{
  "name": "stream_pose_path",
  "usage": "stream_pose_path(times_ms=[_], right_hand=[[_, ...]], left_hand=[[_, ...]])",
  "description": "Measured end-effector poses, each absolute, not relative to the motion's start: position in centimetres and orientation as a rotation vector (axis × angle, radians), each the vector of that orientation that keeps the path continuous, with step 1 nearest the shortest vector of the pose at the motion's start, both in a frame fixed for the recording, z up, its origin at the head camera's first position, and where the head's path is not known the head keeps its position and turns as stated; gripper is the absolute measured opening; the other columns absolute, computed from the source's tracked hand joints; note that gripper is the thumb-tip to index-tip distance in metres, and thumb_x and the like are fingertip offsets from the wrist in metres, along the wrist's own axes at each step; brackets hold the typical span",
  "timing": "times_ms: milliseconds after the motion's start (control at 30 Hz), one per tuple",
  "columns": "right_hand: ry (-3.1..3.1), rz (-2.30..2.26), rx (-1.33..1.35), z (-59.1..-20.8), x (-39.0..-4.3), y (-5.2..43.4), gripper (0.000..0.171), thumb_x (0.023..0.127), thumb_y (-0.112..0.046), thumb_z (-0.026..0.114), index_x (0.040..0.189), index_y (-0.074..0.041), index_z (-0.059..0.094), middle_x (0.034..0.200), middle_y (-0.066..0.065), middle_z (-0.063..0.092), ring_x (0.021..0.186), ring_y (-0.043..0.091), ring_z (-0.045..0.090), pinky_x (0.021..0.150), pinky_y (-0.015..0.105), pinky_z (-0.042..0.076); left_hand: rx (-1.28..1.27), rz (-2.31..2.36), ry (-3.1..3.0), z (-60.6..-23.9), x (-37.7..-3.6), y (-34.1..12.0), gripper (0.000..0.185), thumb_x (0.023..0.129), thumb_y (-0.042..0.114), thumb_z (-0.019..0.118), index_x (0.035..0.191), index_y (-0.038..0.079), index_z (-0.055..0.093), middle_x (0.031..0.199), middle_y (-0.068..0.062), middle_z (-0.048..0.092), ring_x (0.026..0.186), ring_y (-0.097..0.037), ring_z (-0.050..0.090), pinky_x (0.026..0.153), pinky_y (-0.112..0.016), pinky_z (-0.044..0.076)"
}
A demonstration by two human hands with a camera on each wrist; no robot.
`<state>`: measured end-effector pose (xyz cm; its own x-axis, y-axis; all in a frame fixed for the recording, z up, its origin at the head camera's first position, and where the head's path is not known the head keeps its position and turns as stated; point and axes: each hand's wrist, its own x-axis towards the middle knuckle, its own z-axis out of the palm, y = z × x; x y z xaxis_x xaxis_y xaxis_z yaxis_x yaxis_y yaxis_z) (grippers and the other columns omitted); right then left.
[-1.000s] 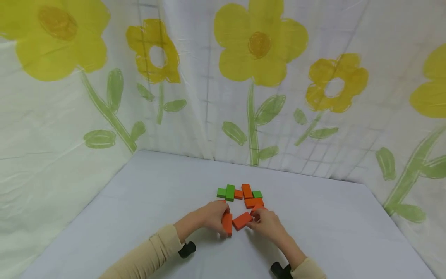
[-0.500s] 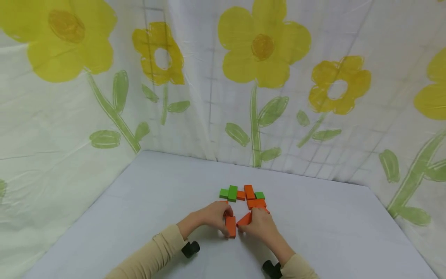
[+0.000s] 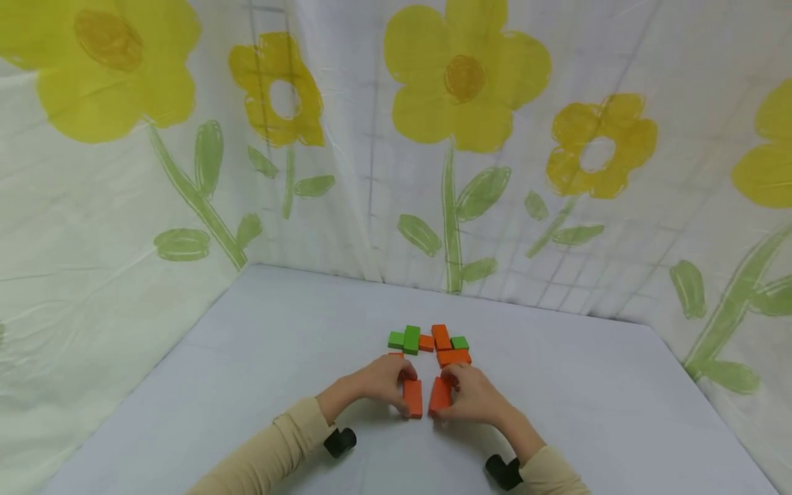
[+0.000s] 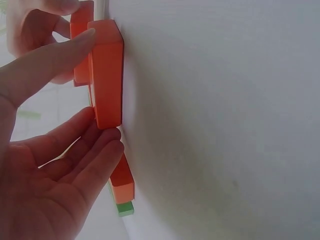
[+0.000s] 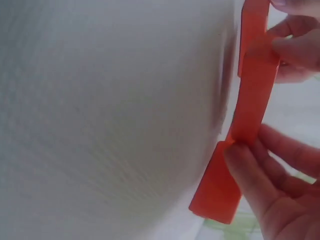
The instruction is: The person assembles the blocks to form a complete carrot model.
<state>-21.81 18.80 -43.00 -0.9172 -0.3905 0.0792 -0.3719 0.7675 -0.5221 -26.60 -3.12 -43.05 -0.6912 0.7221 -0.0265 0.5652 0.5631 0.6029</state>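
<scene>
Left grip (image 3: 380, 383) pinches an orange block (image 3: 413, 399); partly hides another block (image 3: 396, 355).

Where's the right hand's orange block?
In the head view's lower half, slightly right of centre: the right hand grips the orange block, just right of the similar block held by the left hand.

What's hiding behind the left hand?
Past the left hand, the head view shows a sliver of an orange block. The hand covers the rest there. The left wrist view probably shows more of it, but the hand hides part there too.
</scene>
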Motion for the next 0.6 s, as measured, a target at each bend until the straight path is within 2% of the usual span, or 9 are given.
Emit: stream_pose_path(times_ms=[233, 600], right_hand=[[2.848, -0.894, -0.773, -43.54, -22.3, 19.2, 0.048, 0.065, -0.019, 0.086, 0.103, -0.001, 0.063, 0.098, 0.001, 0.058, 0.09, 0.019, 0.053, 0.078, 0.033, 0.049], [2.826, -0.865, -0.831, -43.38, -22.47, 18.9, 0.049, 0.066, -0.017, 0.087, 0.107, 0.0, 0.065, 0.098, 0.001, 0.058, 0.089, 0.019, 0.053, 0.077, 0.032, 0.048]], left_hand=[[1.055, 0.876, 2.507, -43.1, -26.49, -2.58, 0.048, 0.067, 0.015, 0.088, 0.107, 0.003, 0.066, 0.097, -0.001, 0.063, 0.087, -0.01, 0.053, 0.082, -0.024, 0.046], [1.061, 0.903, 2.497, -43.07, -26.56, -2.57, 0.047, 0.067, 0.014, 0.088, 0.107, 0.003, 0.067, 0.097, 0.0, 0.062, 0.087, -0.012, 0.053, 0.08, -0.024, 0.045]])
